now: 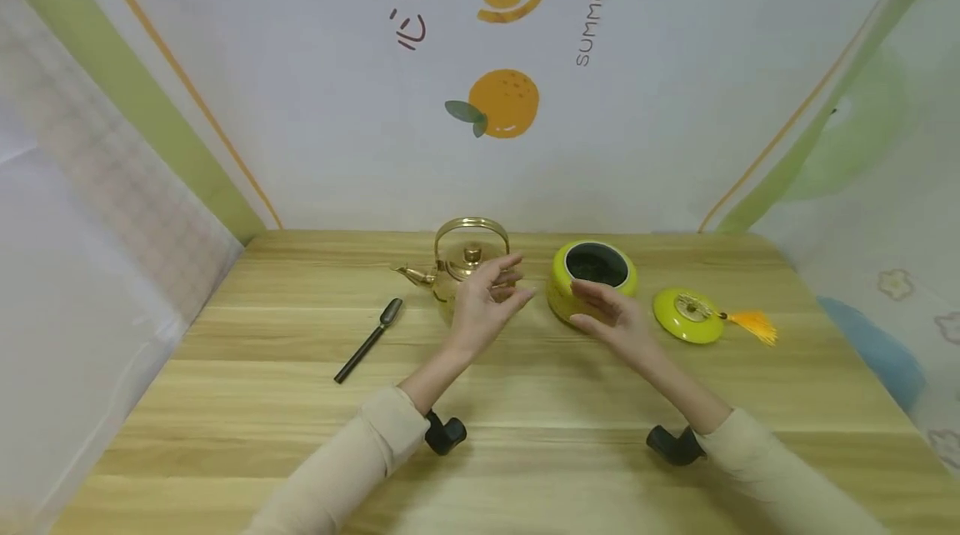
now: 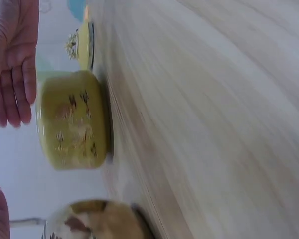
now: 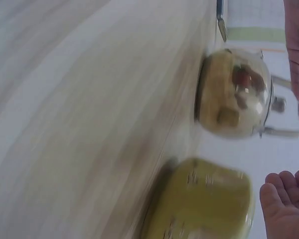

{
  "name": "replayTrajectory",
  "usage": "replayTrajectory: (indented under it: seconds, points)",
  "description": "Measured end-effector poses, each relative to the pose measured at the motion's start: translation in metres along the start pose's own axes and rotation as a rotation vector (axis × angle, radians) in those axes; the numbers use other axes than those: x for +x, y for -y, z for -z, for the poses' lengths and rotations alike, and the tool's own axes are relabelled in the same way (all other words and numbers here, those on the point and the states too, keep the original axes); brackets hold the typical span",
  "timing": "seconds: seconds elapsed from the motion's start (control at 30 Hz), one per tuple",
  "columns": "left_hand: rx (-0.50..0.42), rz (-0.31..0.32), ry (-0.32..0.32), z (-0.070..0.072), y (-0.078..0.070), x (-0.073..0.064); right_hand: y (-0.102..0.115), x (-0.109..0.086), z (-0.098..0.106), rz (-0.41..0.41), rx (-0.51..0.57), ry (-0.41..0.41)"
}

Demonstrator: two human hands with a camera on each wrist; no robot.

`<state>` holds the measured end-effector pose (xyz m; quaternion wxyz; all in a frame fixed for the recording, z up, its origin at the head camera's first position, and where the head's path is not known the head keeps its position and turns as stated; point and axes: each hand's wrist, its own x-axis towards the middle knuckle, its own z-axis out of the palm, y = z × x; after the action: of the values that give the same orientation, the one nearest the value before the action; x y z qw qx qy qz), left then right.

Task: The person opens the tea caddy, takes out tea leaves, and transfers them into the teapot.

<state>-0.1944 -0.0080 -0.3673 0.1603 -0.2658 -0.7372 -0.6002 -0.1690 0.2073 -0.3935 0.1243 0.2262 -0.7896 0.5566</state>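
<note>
My left hand (image 1: 486, 306) is raised in front of a gold kettle (image 1: 471, 264) with a hooped handle and hides part of its body. Loosely bent, its fingers hold nothing. My right hand (image 1: 613, 320) hovers at the front of a yellow jar (image 1: 557, 289), palm turned inward and fingers extended, also holding nothing. The jar stands upright without its lid, its dark inside showing at the top. In the left wrist view the jar (image 2: 74, 122) has a printed pattern. The right wrist view shows the kettle (image 3: 234, 94) apart from the left hand (image 3: 298, 55).
Right of the jar lies its yellow lid (image 1: 678, 328) with an orange tassel (image 1: 753, 324). A dark-handled scoop (image 1: 369, 343) rests on the wooden table (image 1: 555, 468) left of the kettle. Behind the table hangs a white cloth (image 1: 360, 143) with orange prints.
</note>
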Motion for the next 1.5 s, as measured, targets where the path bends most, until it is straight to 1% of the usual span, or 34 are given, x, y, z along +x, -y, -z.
replayTrajectory:
  seconds: [0.1,0.2,0.33,0.4,0.5,0.57,0.67,0.8,1.0,1.17,1.37,1.5]
  points:
    - [-0.001,0.048,0.037,-0.009,0.004,0.004,-0.002,-0.005,0.014,-0.003,-0.02,-0.067]
    - [-0.004,0.099,0.076,-0.017,0.009,0.008,-0.005,-0.01,0.028,-0.028,-0.077,-0.137]
    - [-0.015,0.163,0.123,-0.028,0.013,0.013,-0.008,-0.015,0.047,-0.099,-0.154,-0.208]
    - [0.0,0.191,0.139,-0.034,0.016,0.015,-0.012,-0.018,0.058,-0.132,-0.183,-0.237]
    - [0.042,0.219,0.152,-0.042,0.02,0.018,-0.019,-0.023,0.076,-0.171,-0.253,-0.27]
    - [0.073,0.232,0.158,-0.046,0.022,0.019,-0.025,-0.026,0.087,-0.187,-0.307,-0.291]
    - [0.096,0.243,0.166,-0.051,0.026,0.021,-0.033,-0.031,0.103,-0.221,-0.374,-0.308]
    - [0.125,0.255,0.176,-0.056,0.03,0.022,-0.039,-0.036,0.119,-0.27,-0.443,-0.299]
    - [0.171,0.278,0.19,-0.062,0.036,0.024,-0.044,-0.04,0.133,-0.313,-0.542,-0.24]
    - [0.172,0.301,0.203,-0.065,0.04,0.026,-0.052,-0.039,0.136,-0.328,-0.602,-0.19]
    - [0.159,0.305,0.2,-0.069,0.043,0.026,-0.061,-0.037,0.137,-0.298,-0.673,-0.17]
    - [0.155,0.302,0.194,-0.071,0.043,0.027,-0.063,-0.035,0.138,-0.332,-0.677,-0.152]
